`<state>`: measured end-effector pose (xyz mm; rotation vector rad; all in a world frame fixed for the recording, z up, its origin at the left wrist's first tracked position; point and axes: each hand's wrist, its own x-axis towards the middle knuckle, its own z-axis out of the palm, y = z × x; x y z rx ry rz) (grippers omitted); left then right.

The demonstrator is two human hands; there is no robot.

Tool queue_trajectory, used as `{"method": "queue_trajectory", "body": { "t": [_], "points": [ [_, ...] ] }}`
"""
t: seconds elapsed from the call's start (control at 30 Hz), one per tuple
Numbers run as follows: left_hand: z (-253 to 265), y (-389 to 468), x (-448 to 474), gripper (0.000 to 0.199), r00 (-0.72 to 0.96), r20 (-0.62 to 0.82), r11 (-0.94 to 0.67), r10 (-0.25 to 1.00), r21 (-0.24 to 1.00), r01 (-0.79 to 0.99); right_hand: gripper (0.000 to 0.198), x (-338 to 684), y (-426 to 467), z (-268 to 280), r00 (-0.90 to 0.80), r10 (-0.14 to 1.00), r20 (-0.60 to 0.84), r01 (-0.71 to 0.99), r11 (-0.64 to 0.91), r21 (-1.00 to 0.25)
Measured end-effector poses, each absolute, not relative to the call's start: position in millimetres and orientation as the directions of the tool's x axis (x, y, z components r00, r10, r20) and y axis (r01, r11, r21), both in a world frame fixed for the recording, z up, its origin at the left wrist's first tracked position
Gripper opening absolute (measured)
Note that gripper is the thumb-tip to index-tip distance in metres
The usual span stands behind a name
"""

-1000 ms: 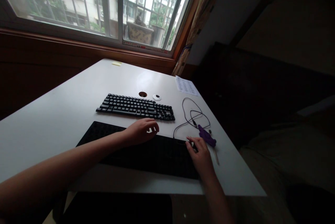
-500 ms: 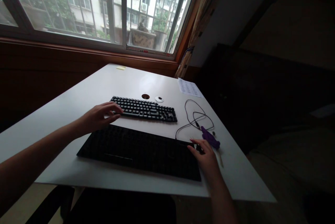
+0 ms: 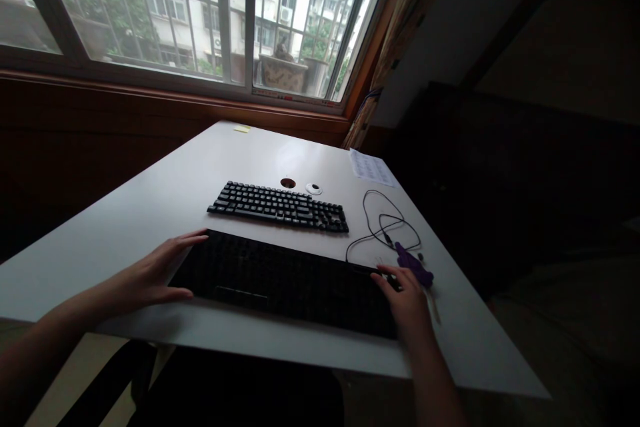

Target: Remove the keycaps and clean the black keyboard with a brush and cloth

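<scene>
A dark black keyboard [image 3: 300, 287] lies near the front of the white desk, a thin cable leaving its back edge. My left hand [image 3: 155, 274] spans its left end, fingertips at the back corner and thumb along the front edge. At the right end, my right hand [image 3: 406, 294] has thumb and fingers curled at the back corner. A small dark thing shows under those fingers, and thin wires [image 3: 380, 262] stick out beyond them; whether they are held I cannot tell. Behind lies a second keyboard [image 3: 280, 207] with raised keycaps and some gaps on its right side.
The looped black cable [image 3: 393, 219] lies at the right. A purple object [image 3: 414, 266] and a pale stick [image 3: 434, 307] are beside my right hand. Farther back are a printed sheet [image 3: 371, 167], a round desk hole [image 3: 288, 183] and its white cover ring [image 3: 313, 188].
My left hand has moved from the second keyboard's left end down to the left end of the front keyboard. My right hand stays at its corner. The view has shifted slightly.
</scene>
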<state>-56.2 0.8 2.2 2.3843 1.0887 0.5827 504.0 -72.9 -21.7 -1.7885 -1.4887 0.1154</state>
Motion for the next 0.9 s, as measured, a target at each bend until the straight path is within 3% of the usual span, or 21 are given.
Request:
{"method": "queue_trajectory", "body": {
  "t": [0.3, 0.53, 0.9],
  "points": [
    [-6.8, 1.3, -50.8, 0.087, 0.588, 0.242, -0.625, 0.771, 0.462, 0.629, 0.054, 504.4, -57.2, -20.9, 0.302, 0.836, 0.459, 0.837, -0.001, -0.548],
    [-14.4, 4.2, -52.3, 0.083, 0.585, 0.270, -0.639, 0.765, 0.438, 0.633, 0.048, 505.8, -64.6, -18.1, 0.433, 0.808, 0.400, 0.759, -0.086, -0.646],
    [-10.4, 1.2, -47.4, 0.075, 0.570, 0.290, -0.638, 0.769, 0.405, 0.655, 0.054, 516.7, -67.3, -28.1, 0.521, 0.782, 0.343, 0.660, -0.114, -0.742]
  ]
}}
